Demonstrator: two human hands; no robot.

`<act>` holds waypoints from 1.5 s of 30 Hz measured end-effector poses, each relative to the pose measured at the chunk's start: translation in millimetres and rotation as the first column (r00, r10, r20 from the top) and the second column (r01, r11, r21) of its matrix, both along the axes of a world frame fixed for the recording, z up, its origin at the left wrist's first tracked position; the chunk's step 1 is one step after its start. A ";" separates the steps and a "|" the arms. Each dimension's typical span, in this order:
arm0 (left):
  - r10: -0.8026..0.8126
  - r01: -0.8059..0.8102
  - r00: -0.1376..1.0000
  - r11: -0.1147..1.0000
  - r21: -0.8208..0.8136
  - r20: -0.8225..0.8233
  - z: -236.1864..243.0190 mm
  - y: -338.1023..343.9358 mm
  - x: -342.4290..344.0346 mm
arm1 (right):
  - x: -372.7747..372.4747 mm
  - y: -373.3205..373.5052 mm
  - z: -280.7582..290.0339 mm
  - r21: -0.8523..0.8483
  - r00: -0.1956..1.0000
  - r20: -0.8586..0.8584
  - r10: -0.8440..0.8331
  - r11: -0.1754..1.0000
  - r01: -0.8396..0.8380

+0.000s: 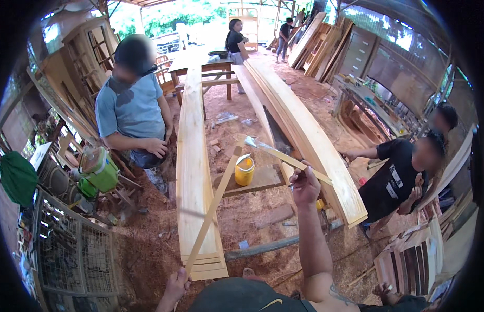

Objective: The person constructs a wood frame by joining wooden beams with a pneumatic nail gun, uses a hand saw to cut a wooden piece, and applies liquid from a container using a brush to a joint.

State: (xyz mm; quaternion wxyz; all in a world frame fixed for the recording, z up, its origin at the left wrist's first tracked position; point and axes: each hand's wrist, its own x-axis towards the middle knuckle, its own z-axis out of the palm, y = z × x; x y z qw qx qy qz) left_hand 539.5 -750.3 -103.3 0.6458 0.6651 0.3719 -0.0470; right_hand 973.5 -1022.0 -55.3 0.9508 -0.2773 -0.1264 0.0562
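Note:
My left hand (177, 287), low in the picture, is closed round the near end of a long thin wooden strip (213, 207). This strip slants up and away over the left stack of planks (191, 151). My right hand (306, 185) is raised at the right of centre, its fingers closed on a shorter flat wooden stick (283, 157). That stick's far end carries a whitish, shiny coating or wrap; I cannot make out which. The two far ends come close together above a yellow tub (244, 172) with whitish matter at its rim.
A second stack of planks (304, 125) stretches away on the right. One person in a blue shirt (130, 106) stands left; another in a black shirt (395, 171) is beside the right stack. A wooden table (218, 67) stands behind. A metal bar (268, 248) crosses low between the stacks.

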 end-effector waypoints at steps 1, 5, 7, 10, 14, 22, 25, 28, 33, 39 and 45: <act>0.003 -0.003 1.000 1.000 0.004 0.011 -0.6 -0.2 0.4 | 0.9 1.5 -0.7 0.001 1.000 0.001 0.002 1.000 -0.002; -0.011 0.010 0.999 1.000 0.020 0.044 -1.6 0.8 1.1 | 2.6 5.4 -0.1 -0.078 0.999 0.048 -0.021 0.997 0.025; -0.021 0.019 0.998 0.999 0.029 0.058 -3.6 2.3 0.2 | 1.1 6.4 3.7 -0.081 0.998 0.049 -0.043 0.996 0.047; -0.034 0.031 0.996 0.999 0.035 0.078 -9.2 5.9 -2.8 | -1.8 8.0 11.4 0.076 1.000 0.028 0.003 0.997 -0.005; -0.046 0.043 0.996 0.998 0.041 0.079 -5.3 3.9 -0.8 | -0.3 4.1 13.3 0.015 0.998 0.045 -0.032 0.999 0.031; -0.041 0.041 0.997 0.999 0.013 0.071 -9.8 5.4 -2.4 | 6.6 3.8 9.3 -0.065 0.998 0.039 -0.042 0.997 0.045; -0.040 0.038 0.994 0.999 0.020 0.097 -9.5 3.0 -1.3 | 8.6 1.7 5.7 -0.110 0.996 0.080 -0.040 0.993 0.049; -0.033 0.031 0.990 0.999 0.024 0.135 -9.3 1.6 -1.1 | -0.1 6.5 6.7 -0.118 0.998 0.007 -0.069 0.991 0.069; -0.049 0.043 0.989 0.998 0.044 0.137 -3.3 0.0 2.4 | -17.9 9.7 -5.4 -0.120 0.999 0.002 -0.038 0.992 0.038; -0.016 0.014 0.995 1.000 0.020 0.101 1.2 -0.9 2.3 | -37.5 12.6 -8.1 -0.126 0.999 0.016 -0.030 0.992 0.032; -0.011 0.009 0.991 1.000 0.018 0.132 -9.3 -1.9 -0.3 | -31.4 7.5 1.0 -0.120 0.993 0.103 -0.054 0.991 0.067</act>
